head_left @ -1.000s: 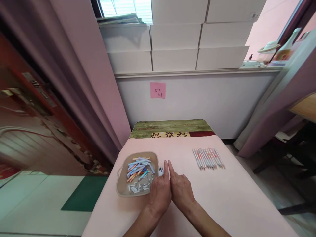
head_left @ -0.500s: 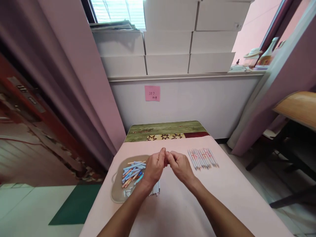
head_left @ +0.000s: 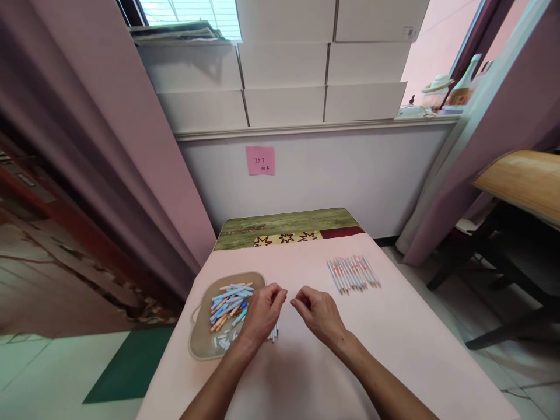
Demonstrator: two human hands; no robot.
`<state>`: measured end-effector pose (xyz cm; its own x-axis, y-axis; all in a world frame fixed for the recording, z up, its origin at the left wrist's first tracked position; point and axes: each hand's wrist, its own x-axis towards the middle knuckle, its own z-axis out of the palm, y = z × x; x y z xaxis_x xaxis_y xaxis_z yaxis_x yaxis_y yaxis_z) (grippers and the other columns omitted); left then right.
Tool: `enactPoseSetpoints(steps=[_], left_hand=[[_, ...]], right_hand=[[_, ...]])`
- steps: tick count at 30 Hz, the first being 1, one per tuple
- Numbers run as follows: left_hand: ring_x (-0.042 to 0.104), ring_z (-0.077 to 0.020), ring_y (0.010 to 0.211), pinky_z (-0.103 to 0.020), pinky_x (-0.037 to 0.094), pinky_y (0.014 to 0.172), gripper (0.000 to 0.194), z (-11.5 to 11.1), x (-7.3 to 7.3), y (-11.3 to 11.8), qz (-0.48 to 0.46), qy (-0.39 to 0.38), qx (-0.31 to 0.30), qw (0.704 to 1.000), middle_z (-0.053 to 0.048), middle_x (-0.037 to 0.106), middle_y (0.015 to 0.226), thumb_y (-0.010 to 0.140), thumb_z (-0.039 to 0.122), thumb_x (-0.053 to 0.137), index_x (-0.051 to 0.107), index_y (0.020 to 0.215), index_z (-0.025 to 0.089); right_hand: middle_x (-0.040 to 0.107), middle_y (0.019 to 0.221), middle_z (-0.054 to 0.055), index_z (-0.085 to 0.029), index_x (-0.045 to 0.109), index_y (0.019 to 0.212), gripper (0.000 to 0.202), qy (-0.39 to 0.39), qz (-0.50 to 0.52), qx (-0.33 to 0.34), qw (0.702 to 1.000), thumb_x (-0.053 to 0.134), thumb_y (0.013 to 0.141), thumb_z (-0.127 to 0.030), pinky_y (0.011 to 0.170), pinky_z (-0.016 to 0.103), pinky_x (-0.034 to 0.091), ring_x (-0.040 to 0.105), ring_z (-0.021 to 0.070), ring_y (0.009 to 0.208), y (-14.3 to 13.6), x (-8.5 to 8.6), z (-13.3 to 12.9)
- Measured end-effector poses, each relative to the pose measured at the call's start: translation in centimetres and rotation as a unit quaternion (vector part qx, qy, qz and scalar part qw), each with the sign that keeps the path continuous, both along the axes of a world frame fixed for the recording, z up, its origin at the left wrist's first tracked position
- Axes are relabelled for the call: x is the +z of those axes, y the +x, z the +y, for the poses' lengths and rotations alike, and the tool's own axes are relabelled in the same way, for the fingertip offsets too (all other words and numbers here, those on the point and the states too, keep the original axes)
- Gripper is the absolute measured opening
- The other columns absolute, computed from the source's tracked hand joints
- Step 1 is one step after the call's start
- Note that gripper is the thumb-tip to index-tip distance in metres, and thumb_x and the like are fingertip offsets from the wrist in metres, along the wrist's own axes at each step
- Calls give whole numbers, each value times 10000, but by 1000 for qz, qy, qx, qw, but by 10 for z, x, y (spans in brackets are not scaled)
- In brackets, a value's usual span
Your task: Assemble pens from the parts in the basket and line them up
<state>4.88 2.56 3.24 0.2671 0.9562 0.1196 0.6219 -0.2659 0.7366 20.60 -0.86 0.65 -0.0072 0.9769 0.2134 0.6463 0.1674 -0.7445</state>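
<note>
1. The tray (head_left: 203,343), rounded-square, beige and smooth, is the landmark; it holds a heap of slim sticks (head_left: 231,303) in pale blue, teal and tan, with short whitish pieces (head_left: 224,342) at its near end. No lettering can be made out on them.
2. Just right of the tray, partly hidden by the left wrist, lies a bunch of thin white sticks (head_left: 273,333) with dark tips.
3. The left hand (head_left: 263,309) is over the tray's right edge, its fingers curled and thumb drawn near the forefinger; whether it grips anything small I cannot tell.
4. The right hand (head_left: 321,312), farther right of the tray, is curled likewise, its fingertips a small gap from the left's; its contents cannot be told either.
5. Well right of the tray, slender pale pens (head_left: 353,274) lie side by side, their red markings too small to read.
6. Pink cloth (head_left: 306,373) spreads smoothly between tray and pens and on toward the near side; beyond the tray it stops at a green wood-grain strip (head_left: 280,224) with star shapes.
7. On the wall beyond the tray, a square pink note (head_left: 260,160) reads "357" above small handwritten characters.
8. Above that, flat-sided white boxes (head_left: 284,64) are stacked; one bears a label (head_left: 409,32), illegible.
</note>
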Motion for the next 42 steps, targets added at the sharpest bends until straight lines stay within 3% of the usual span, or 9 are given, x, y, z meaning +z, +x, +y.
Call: enactPoseSetpoints(steps=[3,6,17,24,32,37,42], left_hand=[[498,-147,562,-255,333,560,343,3,10,-1,4,27,4,1000,9,569,560,853,407,444,575,628,184],[489,-144,555,-251,324,547,338,1,11,-2,4,28,6,1000,9,561,557,853,397,450,572,623,182],[498,-149,590,-261,320,566,300,-22,-24,1,39,-1,-18,999,-9,573,622,881,312,404,541,644,189],[523,-160,615,-266,339,576,280,-25,-26,-1,35,-14,-21,999,-19,593,640,878,292,420,560,659,187],[590,-190,713,-287,407,635,231,-57,-35,-5,63,-5,-32,997,-53,645,749,888,243,431,579,717,195],[612,-188,741,-282,458,653,200,-81,-43,-19,64,35,-62,995,-56,648,790,904,232,435,598,789,212],[641,-167,788,-258,494,710,147,-93,-49,-55,33,124,-24,991,-37,665,836,898,191,464,607,892,224]], right_hand=[[646,624,-14,-210,612,731,192,7,1,-3,1000,546,861,-334,542,210,324,536,119,549,3,8,2],[645,619,-12,-213,614,728,201,-1,1,1,1000,543,860,-346,540,214,326,535,123,547,1,8,0],[655,626,-9,-213,603,716,202,-32,-11,28,999,531,863,-330,535,214,309,550,128,553,-5,-15,-9],[640,613,-14,-208,591,703,234,-45,-14,32,998,513,874,-349,529,217,297,534,125,547,-6,-26,-10],[613,575,-14,-196,598,688,291,-92,15,48,995,513,863,-412,515,220,314,521,125,524,-8,-43,-33],[637,592,-13,-198,619,709,235,-133,21,49,990,550,832,-386,533,226,350,555,137,543,-6,-52,-43],[674,647,-5,-201,640,727,175,-157,-13,26,987,563,822,-327,566,226,367,597,146,605,-5,-60,-40]])
